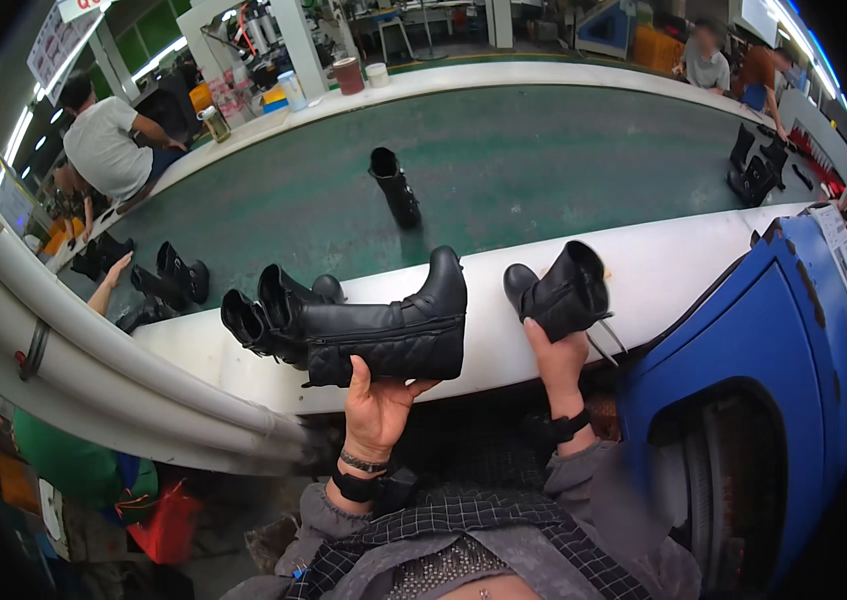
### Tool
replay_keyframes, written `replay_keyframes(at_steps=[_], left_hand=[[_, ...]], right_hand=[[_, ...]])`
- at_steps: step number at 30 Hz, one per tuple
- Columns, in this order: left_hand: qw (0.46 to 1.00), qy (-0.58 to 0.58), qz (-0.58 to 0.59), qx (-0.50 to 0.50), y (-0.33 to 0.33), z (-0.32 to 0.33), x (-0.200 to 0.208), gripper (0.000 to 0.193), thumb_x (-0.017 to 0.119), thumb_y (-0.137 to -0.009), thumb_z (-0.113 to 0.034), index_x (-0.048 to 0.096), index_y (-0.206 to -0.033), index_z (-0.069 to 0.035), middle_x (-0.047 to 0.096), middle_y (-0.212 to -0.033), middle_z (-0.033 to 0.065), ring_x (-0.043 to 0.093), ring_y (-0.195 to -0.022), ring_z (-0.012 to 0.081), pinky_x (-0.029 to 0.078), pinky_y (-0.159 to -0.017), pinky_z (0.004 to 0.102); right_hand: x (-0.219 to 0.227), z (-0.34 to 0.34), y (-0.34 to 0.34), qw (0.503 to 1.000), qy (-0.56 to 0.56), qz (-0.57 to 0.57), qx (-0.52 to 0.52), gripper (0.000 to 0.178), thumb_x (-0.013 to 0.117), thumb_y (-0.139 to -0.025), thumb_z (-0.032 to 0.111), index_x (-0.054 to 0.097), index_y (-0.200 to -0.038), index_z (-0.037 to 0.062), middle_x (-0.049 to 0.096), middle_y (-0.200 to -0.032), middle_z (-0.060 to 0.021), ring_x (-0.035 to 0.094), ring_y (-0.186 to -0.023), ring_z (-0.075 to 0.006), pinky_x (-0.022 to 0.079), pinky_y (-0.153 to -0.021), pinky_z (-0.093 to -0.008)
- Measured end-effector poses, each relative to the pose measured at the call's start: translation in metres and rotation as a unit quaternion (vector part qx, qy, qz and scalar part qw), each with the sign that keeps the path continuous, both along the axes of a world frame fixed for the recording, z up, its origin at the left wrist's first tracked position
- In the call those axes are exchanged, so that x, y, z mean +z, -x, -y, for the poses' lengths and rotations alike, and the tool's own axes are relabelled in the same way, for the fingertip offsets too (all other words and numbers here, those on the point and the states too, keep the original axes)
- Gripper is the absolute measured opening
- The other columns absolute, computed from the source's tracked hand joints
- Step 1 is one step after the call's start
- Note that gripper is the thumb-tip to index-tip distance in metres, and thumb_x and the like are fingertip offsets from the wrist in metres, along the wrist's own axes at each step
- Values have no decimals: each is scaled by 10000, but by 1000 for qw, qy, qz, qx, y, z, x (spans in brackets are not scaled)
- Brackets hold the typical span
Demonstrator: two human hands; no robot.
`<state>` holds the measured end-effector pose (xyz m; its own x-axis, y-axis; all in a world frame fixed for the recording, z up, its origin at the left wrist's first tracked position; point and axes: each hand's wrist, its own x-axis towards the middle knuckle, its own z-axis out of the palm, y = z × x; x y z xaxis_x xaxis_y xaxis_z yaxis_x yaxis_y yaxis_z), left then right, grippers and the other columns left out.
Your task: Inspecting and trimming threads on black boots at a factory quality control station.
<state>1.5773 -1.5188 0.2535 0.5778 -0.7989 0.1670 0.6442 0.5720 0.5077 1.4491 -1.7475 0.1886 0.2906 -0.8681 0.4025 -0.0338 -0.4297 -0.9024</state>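
Currently | left hand (376,412): gripping a long boot (384,335) sideways, sole facing right, over the white counter (669,275) | right hand (559,357): gripping a tilted boot (552,302), same counter | standing boot (401,195): beyond, on green belt (544,150)

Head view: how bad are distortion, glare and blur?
Head view: far edge of the green surface bows into an arc, corners fall to black. Head view: lamp tube at upper left glares white. Head view: boot in the left hand reads fairly sharp, zip visible; person at upper right is blurred.
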Motion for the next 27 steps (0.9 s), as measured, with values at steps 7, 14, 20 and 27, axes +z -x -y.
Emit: replay_keyframes(at_steps=[7, 14, 20, 27], left_hand=[[991, -103, 51, 69, 13, -5, -30, 632, 368, -974, -516, 341, -1405, -54, 445, -1387, 176, 431, -1287, 357, 416, -1023, 575], [992, -107, -3, 69, 26, -1, -44, 657, 395, -962, -530, 356, -1391, -33, 455, -1374, 188, 447, -1273, 360, 413, -1035, 549], [995, -64, -49, 54, 26, 3, -55, 644, 428, -953, -523, 391, -1369, -33, 468, -1366, 171, 452, -1268, 347, 386, -1053, 553], [993, -64, -78, 62, 25, 6, -61, 696, 432, -939, -549, 350, -1397, -31, 445, -1385, 197, 439, -1275, 383, 385, -1053, 561]], right_hand=[[26, -53, 1, 858, -348, 340, 164, 387, 619, -826, -22, 548, -1205, -4, 590, -1161, -66, 582, -1052, -179, 466, -947, -326], [22, -87, -9, 752, -481, 379, 243, 315, 614, -870, 140, 591, -1165, 32, 633, -1149, -80, 599, -1067, -210, 439, -993, -379], [11, -92, -16, 753, -486, 382, 226, 318, 593, -886, 188, 593, -1160, 27, 632, -1154, -71, 589, -1083, -206, 420, -1010, -376], [16, -95, -19, 745, -491, 395, 217, 287, 608, -895, 112, 586, -1177, 65, 617, -1155, -46, 584, -1079, -180, 449, -992, -372]])
